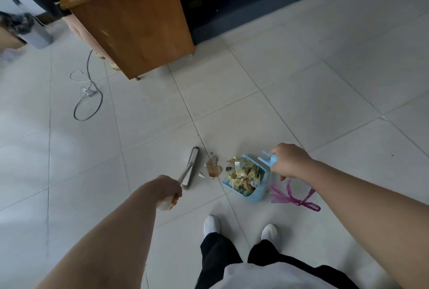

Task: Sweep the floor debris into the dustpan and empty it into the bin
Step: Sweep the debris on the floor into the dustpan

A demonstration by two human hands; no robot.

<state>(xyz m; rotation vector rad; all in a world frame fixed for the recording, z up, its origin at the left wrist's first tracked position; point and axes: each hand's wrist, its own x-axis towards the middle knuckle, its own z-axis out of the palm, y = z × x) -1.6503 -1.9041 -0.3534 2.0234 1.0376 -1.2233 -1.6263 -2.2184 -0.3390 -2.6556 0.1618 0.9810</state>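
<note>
Left hand point(167, 192) grips the brush point(190, 168), right hand point(286, 161) grips the dustpan point(251, 192) handle, tilting it so scraps point(213, 168) get swept in.

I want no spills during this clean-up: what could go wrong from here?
The blue dustpan is heaped with litter; tilting it as the right hand lifts could spill some back out. Brown scraps lie between the brush and the pan's mouth; a hard stroke may scatter them. The purple ribbon beside the pan could snag on it.

A wooden cabinet point(134, 21) stands near a looped cable point(74, 112) (grey).
</note>
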